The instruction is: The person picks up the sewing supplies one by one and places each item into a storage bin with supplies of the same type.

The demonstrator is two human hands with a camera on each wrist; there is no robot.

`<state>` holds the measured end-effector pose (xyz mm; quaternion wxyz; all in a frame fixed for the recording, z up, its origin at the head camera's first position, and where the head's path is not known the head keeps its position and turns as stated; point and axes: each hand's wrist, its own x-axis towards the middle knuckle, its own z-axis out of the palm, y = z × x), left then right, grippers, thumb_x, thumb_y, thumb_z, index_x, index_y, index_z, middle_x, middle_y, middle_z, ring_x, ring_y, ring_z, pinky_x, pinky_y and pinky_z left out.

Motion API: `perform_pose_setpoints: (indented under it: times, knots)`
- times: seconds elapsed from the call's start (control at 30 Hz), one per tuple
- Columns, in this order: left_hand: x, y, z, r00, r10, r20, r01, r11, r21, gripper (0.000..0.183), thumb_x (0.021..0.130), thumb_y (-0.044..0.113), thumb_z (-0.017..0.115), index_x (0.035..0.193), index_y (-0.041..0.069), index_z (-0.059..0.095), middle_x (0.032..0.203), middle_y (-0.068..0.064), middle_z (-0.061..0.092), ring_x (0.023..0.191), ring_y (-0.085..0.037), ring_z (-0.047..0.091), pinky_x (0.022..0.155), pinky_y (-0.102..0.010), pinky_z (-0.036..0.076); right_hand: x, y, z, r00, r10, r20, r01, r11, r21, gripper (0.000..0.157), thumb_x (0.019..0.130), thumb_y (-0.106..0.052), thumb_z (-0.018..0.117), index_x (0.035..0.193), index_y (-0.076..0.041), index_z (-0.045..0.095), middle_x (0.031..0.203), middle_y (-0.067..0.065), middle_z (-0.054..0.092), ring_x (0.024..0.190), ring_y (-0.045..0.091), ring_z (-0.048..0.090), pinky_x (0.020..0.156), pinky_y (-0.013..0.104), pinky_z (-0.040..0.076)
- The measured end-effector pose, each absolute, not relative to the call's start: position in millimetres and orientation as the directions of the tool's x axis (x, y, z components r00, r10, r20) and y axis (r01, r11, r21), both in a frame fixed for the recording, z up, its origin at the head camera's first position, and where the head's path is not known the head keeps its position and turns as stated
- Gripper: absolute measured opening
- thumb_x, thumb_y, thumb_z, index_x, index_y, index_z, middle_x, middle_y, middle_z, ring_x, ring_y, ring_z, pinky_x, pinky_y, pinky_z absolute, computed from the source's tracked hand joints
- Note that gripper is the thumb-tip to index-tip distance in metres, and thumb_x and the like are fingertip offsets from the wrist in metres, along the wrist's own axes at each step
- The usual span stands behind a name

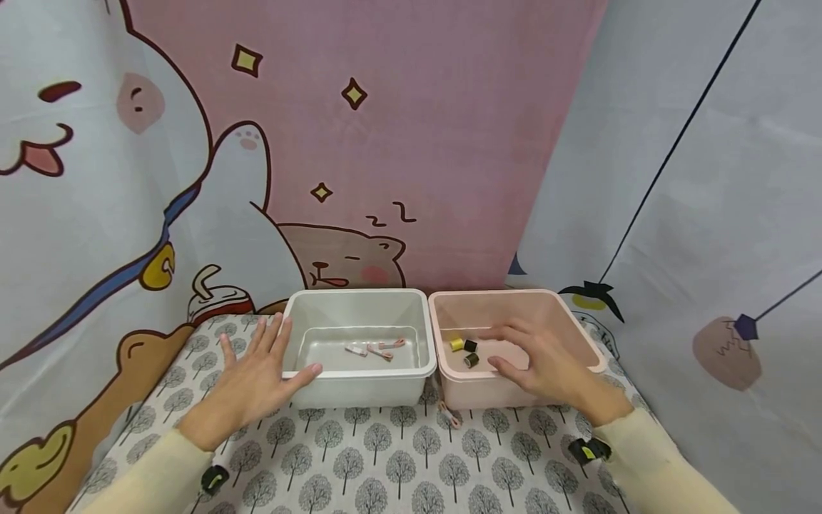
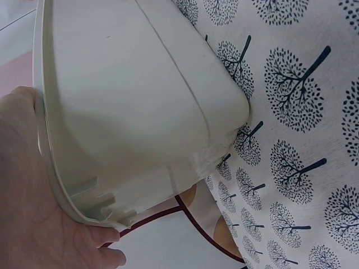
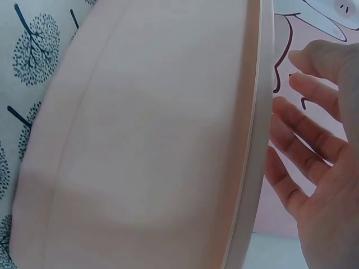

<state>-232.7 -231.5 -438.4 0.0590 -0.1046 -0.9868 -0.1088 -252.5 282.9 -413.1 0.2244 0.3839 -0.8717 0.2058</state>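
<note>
My left hand (image 1: 250,378), fingers spread, is at the front left corner of the white plastic bin (image 1: 359,391). In the left wrist view the thumb lies at the bin's rim (image 2: 47,151). Several small pale-and-pink bundles (image 1: 379,352) lie on that bin's floor. Over the pink bin (image 1: 488,394) hovers my right hand (image 1: 546,363), its fingers loosely bent and holding nothing. Left of its fingertips, inside the pink bin, are a yellow thread spool (image 1: 457,345), a black spool (image 1: 471,345) and a dark olive spool (image 1: 472,360).
Both bins stand side by side on a tree-print cloth (image 1: 398,457). One more small bundle (image 1: 449,415) lies on the cloth before the pink bin's left front corner. A cartoon-print curtain (image 1: 417,143) hangs behind, and a pale one (image 1: 706,214) on the right.
</note>
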Motion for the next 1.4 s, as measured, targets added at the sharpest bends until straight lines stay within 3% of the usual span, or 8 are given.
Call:
perform_pose_setpoints:
  times: [0.3, 0.53, 0.73, 0.9, 1.07, 1.2, 1.27, 1.4]
  knots:
    - [-232.8, -230.5, -436.8, -0.974, 0.189, 0.129, 0.212, 0.957, 0.197, 0.119, 0.11, 0.089, 0.041, 0.185, 0.001, 0.016, 0.196, -0.021, 0.006, 0.181, -0.056, 0.007, 0.125, -0.095, -0.022, -233.1, 278.2, -418.2, -0.567, -0.567, 0.597, -0.771, 0.621, -0.142, 0.046, 0.091, -0.012, 0.095, 0.134, -0.023, 0.083, 0.138, -0.004, 0.08, 0.131, 0.028, 0.074, 0.11, 0.053, 0.06]
    - [-232.0, -229.3, -437.4, -0.973, 0.19, 0.134, 0.215, 0.954, 0.209, 0.118, 0.11, 0.088, 0.045, 0.185, 0.001, 0.019, 0.196, -0.021, 0.008, 0.181, -0.056, 0.009, 0.125, -0.097, -0.018, -216.4, 275.6, -421.7, -0.556, -0.576, 0.599, -0.781, 0.609, -0.139, 0.049, 0.092, -0.013, 0.096, 0.138, -0.023, 0.084, 0.136, -0.008, 0.079, 0.128, 0.018, 0.074, 0.11, 0.033, 0.061]
    - [-233.0, -229.7, -437.5, -0.974, 0.187, 0.126, 0.211, 0.955, 0.211, 0.119, 0.11, 0.089, 0.043, 0.186, 0.001, 0.017, 0.196, -0.021, 0.007, 0.181, -0.056, 0.008, 0.125, -0.096, -0.02, -204.9, 273.6, -424.0, -0.578, -0.581, 0.574, -0.771, 0.619, -0.15, 0.048, 0.094, -0.016, 0.095, 0.14, -0.023, 0.083, 0.138, -0.011, 0.077, 0.128, 0.014, 0.073, 0.108, 0.034, 0.064]
    - [-232.5, -229.2, -436.8, -0.974, 0.188, 0.124, 0.211, 0.953, 0.215, 0.118, 0.11, 0.088, 0.045, 0.185, 0.001, 0.018, 0.196, -0.021, 0.007, 0.181, -0.056, 0.007, 0.124, -0.096, -0.019, -195.2, 271.1, -427.9, -0.579, -0.581, 0.571, -0.775, 0.611, -0.163, 0.049, 0.094, -0.016, 0.095, 0.141, -0.023, 0.082, 0.143, -0.006, 0.076, 0.133, 0.017, 0.072, 0.121, 0.019, 0.053]
    - [-232.4, -229.5, -437.1, -0.974, 0.191, 0.123, 0.213, 0.955, 0.208, 0.117, 0.111, 0.087, 0.044, 0.185, 0.001, 0.017, 0.196, -0.021, 0.007, 0.181, -0.056, 0.007, 0.124, -0.096, -0.019, -188.7, 268.6, -432.7, -0.561, -0.592, 0.579, -0.792, 0.587, -0.167, 0.053, 0.092, -0.01, 0.094, 0.143, -0.021, 0.081, 0.141, -0.004, 0.076, 0.134, 0.019, 0.071, 0.123, 0.009, 0.043]
    - [-232.4, -231.0, -438.0, -0.974, 0.189, 0.121, 0.211, 0.957, 0.202, 0.118, 0.111, 0.088, 0.043, 0.185, 0.0, 0.016, 0.196, -0.022, 0.006, 0.181, -0.057, 0.007, 0.124, -0.096, -0.02, -186.0, 265.4, -437.1, -0.549, -0.605, 0.577, -0.806, 0.567, -0.172, 0.054, 0.092, -0.01, 0.094, 0.144, -0.02, 0.081, 0.14, -0.005, 0.076, 0.129, 0.016, 0.074, 0.119, 0.01, 0.048]
    - [-232.4, -231.1, -437.9, -0.974, 0.19, 0.123, 0.212, 0.956, 0.204, 0.117, 0.111, 0.086, 0.045, 0.185, 0.0, 0.016, 0.196, -0.022, 0.007, 0.181, -0.057, 0.007, 0.124, -0.097, -0.019, -185.0, 263.9, -439.9, -0.545, -0.61, 0.575, -0.808, 0.566, -0.166, 0.053, 0.093, -0.011, 0.094, 0.143, -0.02, 0.081, 0.14, -0.007, 0.077, 0.122, 0.011, 0.075, 0.111, 0.011, 0.053]
    - [-232.5, -230.0, -436.4, -0.973, 0.191, 0.13, 0.216, 0.952, 0.215, 0.116, 0.112, 0.083, 0.048, 0.185, 0.0, 0.017, 0.196, -0.022, 0.008, 0.181, -0.057, 0.008, 0.124, -0.097, -0.018, -183.7, 260.4, -446.2, -0.544, -0.624, 0.561, -0.807, 0.573, -0.144, 0.049, 0.095, -0.014, 0.094, 0.142, -0.02, 0.081, 0.139, -0.009, 0.079, 0.116, 0.008, 0.078, 0.101, 0.022, 0.063]
